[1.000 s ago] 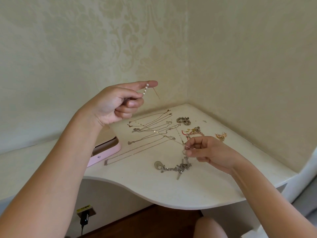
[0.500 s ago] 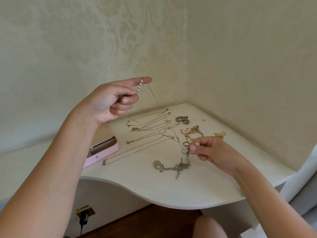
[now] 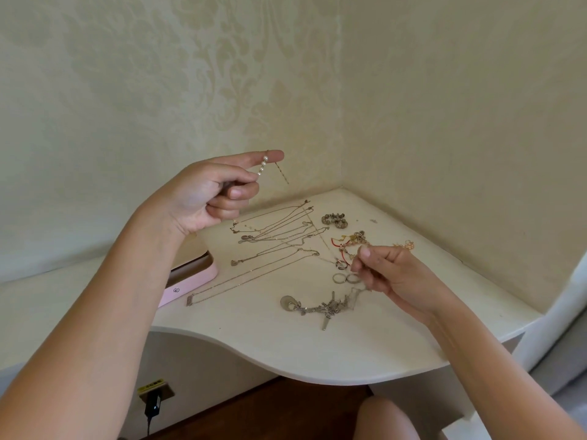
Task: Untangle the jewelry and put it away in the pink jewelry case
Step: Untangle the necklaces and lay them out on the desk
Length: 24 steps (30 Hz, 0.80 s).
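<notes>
My left hand [image 3: 209, 192] is raised above the shelf and pinches a thin chain with a short row of pearls [image 3: 263, 166] draped over its forefinger. The chain runs down to my right hand [image 3: 390, 274], which pinches its lower end just above the shelf. Several thin chain necklaces [image 3: 276, 236] lie spread out on the white corner shelf [image 3: 317, 347]. A chunky silver necklace [image 3: 320, 308] lies near the front. The pink jewelry case [image 3: 190, 281] sits at the left, partly hidden behind my left forearm.
Two rings [image 3: 344, 278] lie by my right hand. A beaded bracelet [image 3: 333, 220], a red-and-gold tangle [image 3: 347, 241] and a gold piece [image 3: 405, 246] sit nearer the corner. Walls close in behind and to the right. A plug and socket [image 3: 154, 396] are below the shelf.
My left hand stays raised with the pearl chain, barely shifting. My right hand has drawn slightly right and up along the chain, uncovering the two rings on the shelf.
</notes>
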Available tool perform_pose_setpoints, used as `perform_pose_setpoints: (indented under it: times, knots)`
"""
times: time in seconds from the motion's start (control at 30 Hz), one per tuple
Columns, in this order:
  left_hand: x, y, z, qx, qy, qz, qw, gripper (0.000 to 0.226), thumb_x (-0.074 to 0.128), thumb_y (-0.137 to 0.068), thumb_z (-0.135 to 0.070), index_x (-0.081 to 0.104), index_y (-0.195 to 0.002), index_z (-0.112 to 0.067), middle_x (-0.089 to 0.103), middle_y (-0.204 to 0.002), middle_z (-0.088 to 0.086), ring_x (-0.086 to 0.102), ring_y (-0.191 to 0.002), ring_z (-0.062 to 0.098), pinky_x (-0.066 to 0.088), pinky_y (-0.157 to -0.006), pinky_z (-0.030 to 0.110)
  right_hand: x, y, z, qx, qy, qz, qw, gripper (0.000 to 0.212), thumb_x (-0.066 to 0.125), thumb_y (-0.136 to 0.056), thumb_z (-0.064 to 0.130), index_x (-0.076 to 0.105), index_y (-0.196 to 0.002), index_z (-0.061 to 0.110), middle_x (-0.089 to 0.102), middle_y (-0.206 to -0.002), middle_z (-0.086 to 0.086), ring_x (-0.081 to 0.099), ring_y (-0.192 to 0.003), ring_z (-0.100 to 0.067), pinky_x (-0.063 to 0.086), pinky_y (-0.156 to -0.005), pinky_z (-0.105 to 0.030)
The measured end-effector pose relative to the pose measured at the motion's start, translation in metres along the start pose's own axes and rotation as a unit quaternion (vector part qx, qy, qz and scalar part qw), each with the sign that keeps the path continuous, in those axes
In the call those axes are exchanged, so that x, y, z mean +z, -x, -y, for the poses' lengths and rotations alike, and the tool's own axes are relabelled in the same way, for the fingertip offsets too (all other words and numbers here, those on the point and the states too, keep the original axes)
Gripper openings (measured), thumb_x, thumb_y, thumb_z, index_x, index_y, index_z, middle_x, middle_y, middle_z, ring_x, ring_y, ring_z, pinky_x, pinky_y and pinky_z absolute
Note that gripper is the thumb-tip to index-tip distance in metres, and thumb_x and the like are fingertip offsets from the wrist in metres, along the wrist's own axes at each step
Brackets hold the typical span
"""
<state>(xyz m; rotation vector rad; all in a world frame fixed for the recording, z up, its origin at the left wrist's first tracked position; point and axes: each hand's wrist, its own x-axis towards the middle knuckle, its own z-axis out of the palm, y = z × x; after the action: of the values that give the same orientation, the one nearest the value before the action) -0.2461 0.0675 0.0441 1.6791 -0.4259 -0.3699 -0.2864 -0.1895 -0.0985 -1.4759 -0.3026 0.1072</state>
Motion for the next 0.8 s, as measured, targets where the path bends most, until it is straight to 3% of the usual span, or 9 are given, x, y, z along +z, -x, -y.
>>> perform_pose_setpoints:
  times: [0.13, 0.23, 0.3, 0.4, 0.5, 0.6, 0.67, 0.73, 0.8]
  knots:
    - [0.017, -0.003, 0.005, 0.006, -0.028, 0.042, 0.999, 0.044, 0.037, -0.094, -0.004, 0.054, -0.129, -0.026, 0.039, -0.052, -0.006, 0.018, -0.034, 0.001, 0.011, -0.032, 0.014, 0.006, 0.000, 0.003, 0.009, 0.010, -0.002, 1.000, 0.027, 0.059, -0.078, 0.039, 0.066, -0.070, 0.015, 0.038, -0.046, 0.004, 0.030, -0.051, -0.011, 0.025, -0.052, -0.022]
    - [0.029, -0.005, 0.010, 0.008, -0.062, 0.056, 0.997, 0.048, 0.046, -0.093, -0.008, 0.049, -0.132, -0.035, 0.049, -0.061, -0.004, 0.019, -0.037, 0.002, 0.012, -0.036, 0.016, 0.005, 0.001, 0.009, 0.019, -0.006, 0.053, 0.998, 0.011, 0.066, -0.074, 0.018, 0.071, -0.081, 0.012, 0.060, -0.063, -0.002, 0.048, -0.057, -0.012, 0.039, -0.053, -0.016]
    - [0.033, -0.007, 0.013, 0.012, -0.078, 0.042, 0.996, 0.052, 0.049, -0.093, -0.010, 0.045, -0.135, -0.040, 0.056, -0.068, -0.003, 0.019, -0.039, 0.004, 0.012, -0.038, 0.017, 0.000, 0.003, 0.011, 0.020, -0.011, 0.095, 0.995, 0.018, 0.065, -0.075, 0.010, 0.073, -0.091, 0.010, 0.070, -0.081, -0.008, 0.061, -0.065, -0.013, 0.046, -0.059, -0.017]
    - [0.032, -0.009, 0.017, 0.029, -0.102, 0.018, 0.994, 0.061, 0.054, -0.091, -0.011, 0.037, -0.139, -0.044, 0.067, -0.083, -0.002, 0.018, -0.043, 0.007, 0.013, -0.042, 0.020, -0.003, 0.005, 0.015, 0.024, 0.002, 0.104, 0.994, 0.022, 0.065, -0.077, 0.016, 0.075, -0.097, 0.012, 0.073, -0.091, -0.011, 0.065, -0.066, -0.014, 0.047, -0.058, -0.018]
    - [0.036, -0.008, 0.022, 0.039, -0.142, 0.027, 0.989, 0.073, 0.058, -0.090, -0.008, 0.026, -0.144, -0.045, 0.072, -0.101, 0.004, 0.022, -0.044, 0.006, 0.019, -0.042, 0.016, 0.001, 0.006, 0.020, 0.015, 0.047, 0.095, 0.994, 0.028, 0.062, -0.080, 0.024, 0.072, -0.102, 0.009, 0.074, -0.083, -0.008, 0.062, -0.058, -0.014, 0.046, -0.053, -0.019]
    - [0.054, -0.008, 0.035, 0.051, -0.160, 0.053, 0.984, 0.084, 0.063, -0.084, 0.002, 0.024, -0.145, -0.041, 0.069, -0.104, 0.005, 0.049, -0.049, -0.001, 0.030, -0.041, 0.007, 0.009, 0.004, 0.023, 0.012, 0.071, 0.097, 0.993, 0.026, 0.061, -0.082, 0.027, 0.074, -0.097, 0.011, 0.072, -0.072, -0.010, 0.061, -0.053, -0.015, 0.046, -0.051, -0.019]
    - [0.064, -0.010, 0.048, 0.068, -0.181, 0.076, 0.978, 0.088, 0.067, -0.082, 0.003, 0.023, -0.144, -0.041, 0.068, -0.105, 0.005, 0.065, -0.076, -0.002, 0.041, -0.054, 0.006, 0.014, 0.002, 0.022, 0.007, 0.093, 0.097, 0.991, 0.025, 0.062, -0.081, 0.029, 0.075, -0.091, 0.010, 0.071, -0.068, -0.010, 0.061, -0.052, -0.016, 0.046, -0.051, -0.020]
    - [0.067, -0.012, 0.058, 0.075, -0.192, 0.090, 0.974, 0.090, 0.071, -0.081, -0.004, 0.022, -0.142, -0.046, 0.070, -0.107, 0.007, 0.065, -0.101, 0.007, 0.047, -0.080, 0.019, 0.017, 0.001, 0.020, 0.003, 0.101, 0.092, 0.991, 0.025, 0.062, -0.082, 0.026, 0.075, -0.089, 0.006, 0.069, -0.065, -0.009, 0.060, -0.051, -0.015, 0.047, -0.051, -0.020]
    - [0.065, -0.012, 0.062, 0.077, -0.190, 0.080, 0.975, 0.090, 0.073, -0.080, -0.004, 0.023, -0.142, -0.047, 0.068, -0.112, -0.003, 0.063, -0.107, 0.010, 0.046, -0.091, 0.029, 0.018, 0.001, 0.019, 0.004, 0.106, 0.092, 0.990, 0.021, 0.062, -0.085, 0.019, 0.074, -0.091, 0.003, 0.067, -0.064, -0.007, 0.060, -0.052, -0.014, 0.047, -0.052, -0.020]
